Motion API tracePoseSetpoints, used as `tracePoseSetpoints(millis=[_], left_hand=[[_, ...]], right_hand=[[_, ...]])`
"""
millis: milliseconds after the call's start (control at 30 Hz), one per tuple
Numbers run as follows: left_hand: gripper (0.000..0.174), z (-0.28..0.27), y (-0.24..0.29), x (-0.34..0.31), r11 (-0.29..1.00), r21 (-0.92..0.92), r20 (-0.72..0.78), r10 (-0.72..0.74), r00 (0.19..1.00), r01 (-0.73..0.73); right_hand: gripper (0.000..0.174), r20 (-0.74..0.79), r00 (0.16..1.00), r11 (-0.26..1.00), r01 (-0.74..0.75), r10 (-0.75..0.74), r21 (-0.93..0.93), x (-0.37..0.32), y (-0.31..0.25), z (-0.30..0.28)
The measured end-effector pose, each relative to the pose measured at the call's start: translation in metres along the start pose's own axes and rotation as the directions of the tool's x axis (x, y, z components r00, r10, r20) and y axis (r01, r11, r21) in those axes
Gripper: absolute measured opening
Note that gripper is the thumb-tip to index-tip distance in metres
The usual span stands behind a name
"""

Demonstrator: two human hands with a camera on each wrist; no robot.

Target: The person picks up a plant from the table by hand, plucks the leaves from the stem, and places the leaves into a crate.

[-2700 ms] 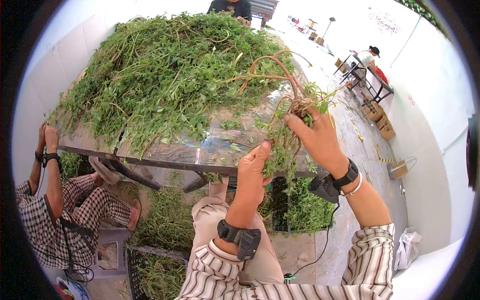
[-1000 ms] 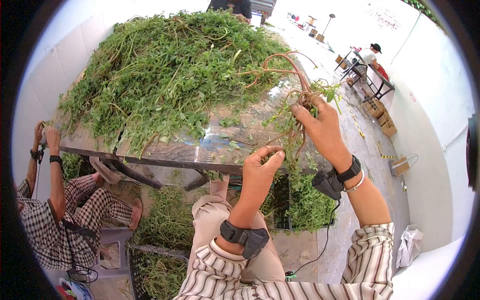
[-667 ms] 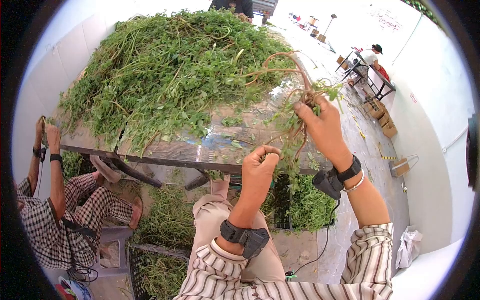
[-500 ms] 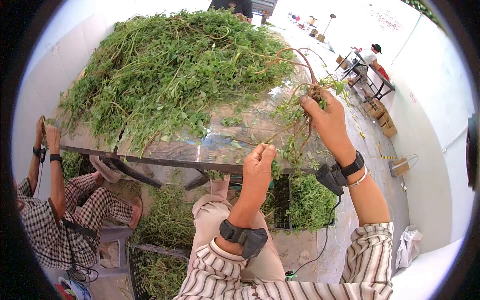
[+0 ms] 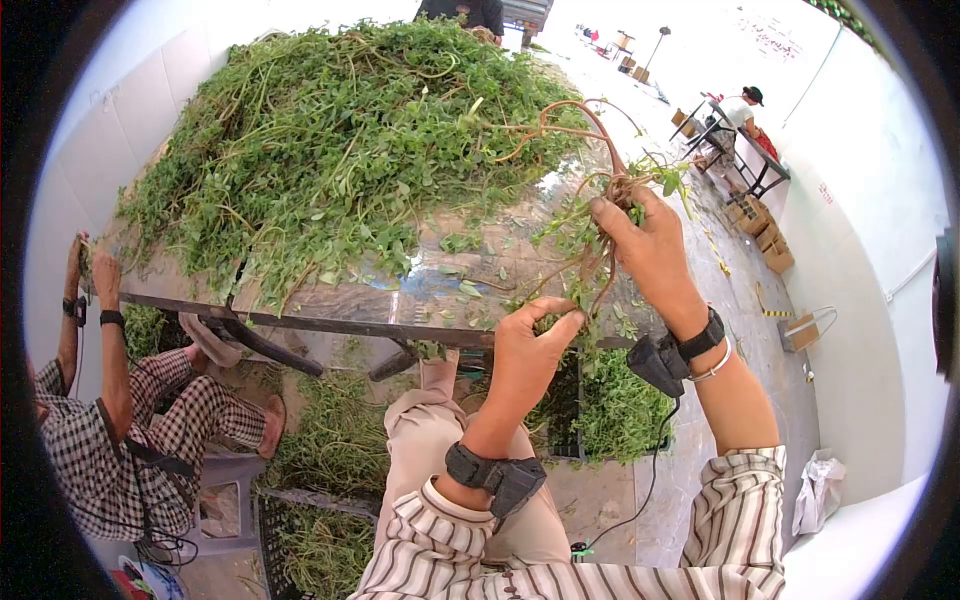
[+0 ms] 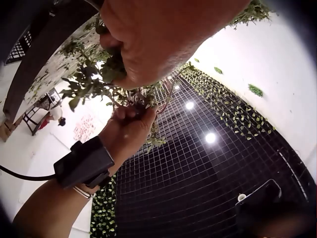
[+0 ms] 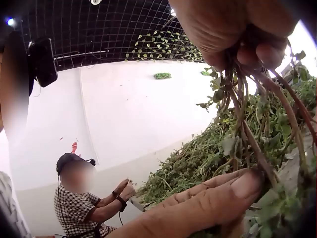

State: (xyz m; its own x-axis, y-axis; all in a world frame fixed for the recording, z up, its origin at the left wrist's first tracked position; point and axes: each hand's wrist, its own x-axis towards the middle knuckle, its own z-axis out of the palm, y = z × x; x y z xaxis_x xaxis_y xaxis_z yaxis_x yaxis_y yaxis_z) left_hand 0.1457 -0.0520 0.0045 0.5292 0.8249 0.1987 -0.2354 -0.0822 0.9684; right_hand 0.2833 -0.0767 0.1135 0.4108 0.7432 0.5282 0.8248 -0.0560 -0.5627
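My right hand (image 5: 652, 255) holds a leafy plant clump (image 5: 619, 188) by its tangled brownish base, above the right part of the table. Long reddish stems arch up and left from the grip, while green shoots hang below it. Lower and to the left, my left hand (image 5: 530, 350) pinches a hanging shoot between thumb and fingers. In the left wrist view, leaves (image 6: 86, 82) poke out beside the curled left hand (image 6: 153, 39). The right wrist view has the right hand (image 7: 233, 25) gripping the stems (image 7: 250, 134) above the left thumb (image 7: 245, 184).
A large heap of leafy greens (image 5: 350, 150) covers much of the table (image 5: 330, 302). Crates of greens (image 5: 625, 405) stand below. At left sits a person in checked clothes (image 5: 205, 410); another works at a far table (image 5: 765, 180). Cardboard boxes (image 5: 757, 235) line the right side.
The left hand has gone down along the shoots, dipped left, then come back right to the hanging stems. The right hand has kept its grip and shifted slightly. Fewer leaves hang below it.
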Motion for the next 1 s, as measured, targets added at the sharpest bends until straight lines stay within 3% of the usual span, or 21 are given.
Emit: tracePoseSetpoints(millis=[67,200,300,367,400,467,600,767,1000], left_hand=[[0.019,0.000,0.002,0.000,0.995,-0.072,-0.025,-0.075,0.997,0.073],[0.017,-0.002,-0.001,0.000,0.998,-0.047,-0.026,-0.050,0.998,0.049],[0.015,-0.004,-0.004,0.002,0.984,-0.179,-0.051,-0.028,0.998,0.018],[0.011,-0.009,-0.002,0.003,0.948,-0.242,0.027,-0.207,0.978,0.207],[0.011,-0.008,-0.001,0.003,0.948,-0.242,0.027,-0.208,0.978,0.208],[0.011,-0.003,0.000,0.003,0.821,-0.498,-0.006,-0.325,0.946,0.279],[0.011,-0.003,-0.008,0.005,0.827,-0.521,-0.018,-0.256,0.967,0.209],[0.011,-0.011,0.000,0.003,0.837,-0.421,0.105,-0.338,0.935,0.349],[0.013,-0.007,-0.005,0.003,0.846,-0.412,0.090,-0.333,0.938,0.340]], right_hand=[[0.035,0.007,1.000,1.000,0.001,-0.001,-0.003,0.000,0.000,0.000],[0.037,0.010,1.000,1.000,-0.019,0.019,-0.021,0.001,0.006,0.001],[0.037,0.019,0.999,0.998,-0.038,0.039,-0.041,0.002,0.008,0.001],[0.036,0.034,0.998,0.997,-0.053,0.055,-0.061,0.002,0.007,0.002],[0.036,0.025,0.999,0.998,-0.042,0.043,-0.048,0.002,0.007,0.002],[0.036,0.014,0.999,0.999,-0.032,0.032,-0.035,0.003,0.006,0.003],[0.035,0.005,1.000,1.000,-0.021,0.021,-0.008,0.004,0.009,0.005],[0.034,-0.003,1.000,1.000,-0.024,0.024,-0.007,0.002,0.009,0.007],[0.032,0.008,0.999,0.999,-0.036,0.036,0.015,0.002,0.010,0.007]])
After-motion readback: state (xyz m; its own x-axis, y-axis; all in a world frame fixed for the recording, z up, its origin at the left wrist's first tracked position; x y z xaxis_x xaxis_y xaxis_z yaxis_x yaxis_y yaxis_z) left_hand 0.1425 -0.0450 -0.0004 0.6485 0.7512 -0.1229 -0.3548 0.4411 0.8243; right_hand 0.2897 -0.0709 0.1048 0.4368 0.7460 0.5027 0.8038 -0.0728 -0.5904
